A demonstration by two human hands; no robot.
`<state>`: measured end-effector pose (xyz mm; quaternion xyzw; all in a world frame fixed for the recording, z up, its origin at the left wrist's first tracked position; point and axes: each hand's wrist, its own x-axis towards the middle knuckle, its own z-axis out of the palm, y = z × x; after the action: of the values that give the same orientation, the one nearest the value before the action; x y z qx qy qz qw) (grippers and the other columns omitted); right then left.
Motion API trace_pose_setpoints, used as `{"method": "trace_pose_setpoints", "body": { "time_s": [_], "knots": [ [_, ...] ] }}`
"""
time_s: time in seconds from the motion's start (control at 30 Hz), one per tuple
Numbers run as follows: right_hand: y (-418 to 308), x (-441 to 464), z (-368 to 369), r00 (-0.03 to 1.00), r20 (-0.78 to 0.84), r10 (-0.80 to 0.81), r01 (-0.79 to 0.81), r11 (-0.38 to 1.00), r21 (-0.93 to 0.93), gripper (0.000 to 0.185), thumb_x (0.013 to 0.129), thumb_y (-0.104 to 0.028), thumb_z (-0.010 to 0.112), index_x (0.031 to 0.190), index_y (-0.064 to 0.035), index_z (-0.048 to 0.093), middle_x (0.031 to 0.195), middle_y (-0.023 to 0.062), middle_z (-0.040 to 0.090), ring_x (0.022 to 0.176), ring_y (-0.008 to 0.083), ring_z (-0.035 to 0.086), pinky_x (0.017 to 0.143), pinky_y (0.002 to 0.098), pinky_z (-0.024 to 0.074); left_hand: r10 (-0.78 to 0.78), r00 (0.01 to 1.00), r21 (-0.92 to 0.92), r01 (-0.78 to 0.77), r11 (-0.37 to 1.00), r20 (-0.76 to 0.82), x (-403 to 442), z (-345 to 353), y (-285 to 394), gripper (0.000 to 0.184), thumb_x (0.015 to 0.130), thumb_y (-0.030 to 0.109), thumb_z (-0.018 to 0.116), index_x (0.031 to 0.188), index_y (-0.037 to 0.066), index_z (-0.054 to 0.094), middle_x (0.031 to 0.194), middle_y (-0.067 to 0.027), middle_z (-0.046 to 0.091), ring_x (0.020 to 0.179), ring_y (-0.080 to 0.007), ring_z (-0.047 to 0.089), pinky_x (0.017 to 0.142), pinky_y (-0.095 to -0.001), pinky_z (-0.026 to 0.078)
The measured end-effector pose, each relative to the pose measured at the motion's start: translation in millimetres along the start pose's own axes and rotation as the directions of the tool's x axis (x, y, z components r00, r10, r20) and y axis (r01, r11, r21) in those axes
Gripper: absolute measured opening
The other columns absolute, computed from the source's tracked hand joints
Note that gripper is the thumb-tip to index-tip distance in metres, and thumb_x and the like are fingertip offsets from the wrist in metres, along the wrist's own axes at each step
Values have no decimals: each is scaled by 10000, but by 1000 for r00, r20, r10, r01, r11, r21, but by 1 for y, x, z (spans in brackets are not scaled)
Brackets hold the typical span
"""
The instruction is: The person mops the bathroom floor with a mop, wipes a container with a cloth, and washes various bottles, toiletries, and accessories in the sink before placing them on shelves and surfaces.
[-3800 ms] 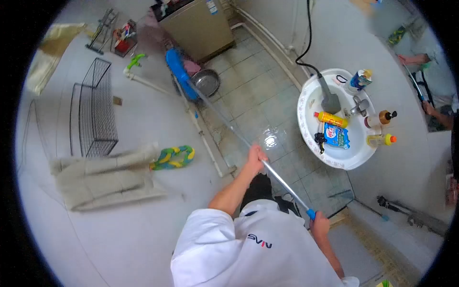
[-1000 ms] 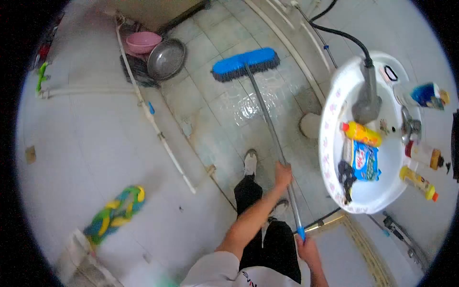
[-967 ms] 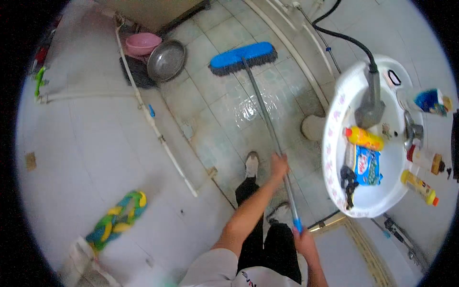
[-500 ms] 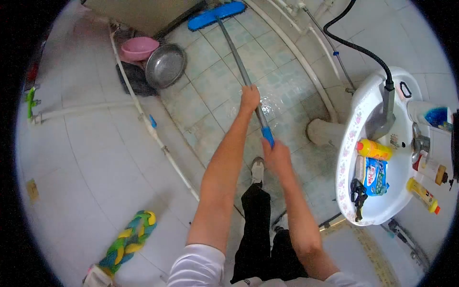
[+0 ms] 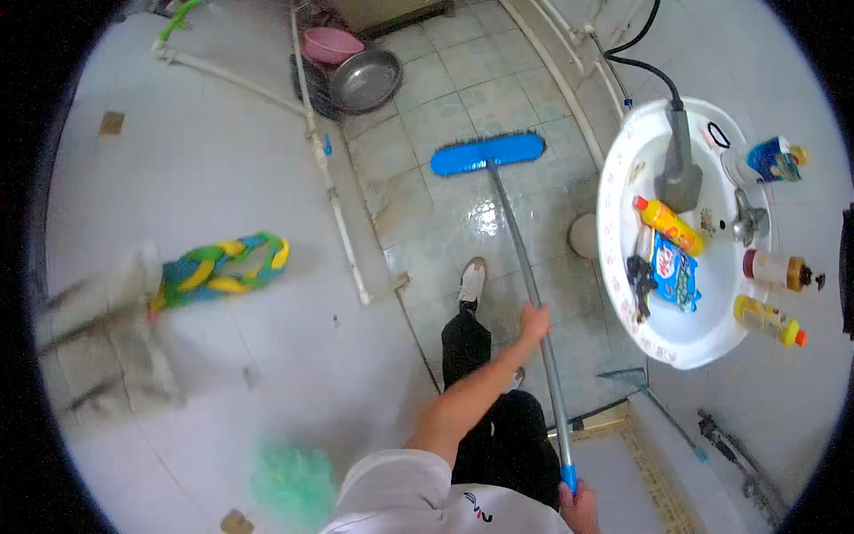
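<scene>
A long-handled floor brush with a blue head and dark bristles lies on the wet tiled floor. Its grey metal pole slants back toward me. My left hand is wrapped around the middle of the pole. Lower down, at the frame's bottom edge, my right hand is closed on the blue grip at the pole's end. Water glistens on the tiles just behind the brush head. My foot in a light shoe stands to the left of the pole.
At right, a white washbasin holds a yellow bottle and a blue packet; several bottles stand along its rim. A metal basin and a pink basin sit at the far left. A white pipe runs along the left wall.
The brush has been drawn back toward me, its head now closer. My right hand has moved down and back with the pole's end. The view has shifted too.
</scene>
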<state>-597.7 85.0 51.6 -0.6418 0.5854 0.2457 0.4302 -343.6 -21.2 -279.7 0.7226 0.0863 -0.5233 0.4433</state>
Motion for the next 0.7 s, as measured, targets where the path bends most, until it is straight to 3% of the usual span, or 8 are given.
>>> {"method": "trace_pose_setpoints", "body": {
  "time_s": [0.17,0.3,0.4,0.53,0.57,0.6,0.63,0.7],
  "knots": [
    [42,-74,-32,998,59,19,-15,998,-62,342,884,-294,524,832,43,551,619,258,540,576,432,531,470,474,361,-150,989,-206,143,968,-18,-99,-8,-114,337,844,189,517,1013,-86,420,593,-120,529,452,-226,523,421,-361,411],
    [13,-53,-20,983,182,2,9,998,-56,335,878,-291,530,819,39,547,622,237,558,558,394,525,472,462,368,-188,980,-151,176,973,-63,-101,-51,-124,351,831,160,525,1032,-103,410,625,-144,537,461,-226,522,422,-366,406],
    [-31,-14,-1,981,195,18,26,974,-225,360,849,-312,572,751,31,524,606,222,565,575,394,582,512,456,441,-219,944,-102,199,975,-249,-54,-84,-72,199,802,132,510,810,-67,492,579,-140,525,494,-258,542,434,-391,415],
    [-123,83,39,978,200,66,-54,996,-67,392,855,-329,566,787,54,519,620,259,573,610,430,594,535,479,473,53,990,125,-36,991,-131,137,-156,-42,262,769,232,553,642,12,614,627,-138,616,584,-295,602,600,-419,465],
    [-139,104,53,977,213,-20,27,999,-31,398,860,-328,557,780,59,516,616,261,570,611,431,593,535,481,474,199,978,638,-188,747,55,176,-181,-22,265,751,246,554,613,31,621,619,-149,619,592,-297,612,588,-421,471],
    [-163,121,63,981,183,-64,64,998,7,407,869,-334,541,771,60,512,614,261,569,601,432,589,515,475,470,335,912,912,-328,245,238,213,-207,-1,269,733,261,555,583,50,629,612,-161,622,599,-299,623,576,-422,477],
    [-170,140,85,969,116,-217,210,975,71,418,877,-341,527,765,62,510,607,262,564,587,435,583,490,470,464,289,955,666,-176,725,-62,215,-215,36,284,753,222,518,685,-37,611,556,-138,589,463,-222,570,461,-389,439],
    [-193,161,94,965,126,-232,211,964,159,418,882,-339,521,765,62,509,601,264,557,579,436,579,480,470,459,155,977,508,-61,859,-146,227,-233,98,274,753,221,525,697,-30,620,558,-150,584,480,-233,573,478,-405,447]
  ]
}}
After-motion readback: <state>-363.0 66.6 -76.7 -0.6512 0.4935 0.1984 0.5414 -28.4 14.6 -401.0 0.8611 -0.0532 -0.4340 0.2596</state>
